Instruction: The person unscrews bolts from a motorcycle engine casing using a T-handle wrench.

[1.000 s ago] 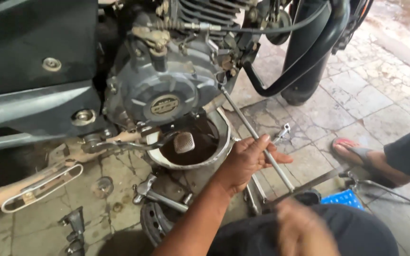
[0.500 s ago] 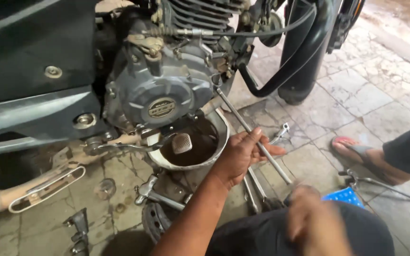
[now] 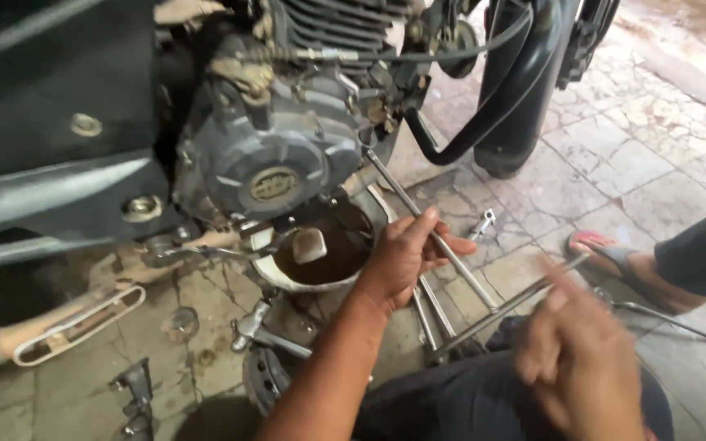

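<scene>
we take the engine of the motorcycle as our landmark. just below its round side cover sits a pan of dark oil. our left hand is at the pan's right rim, fingers curled and pinching a long metal rod that slants up to the engine's lower right corner. our right hand is blurred, well to the lower right of the engine (we cannot tell how its fingers are set); it appears to touch a second thin rod. more loose rods lie on the tiled floor below the pan. another person's sandalled foot rests far right of the engine.
</scene>
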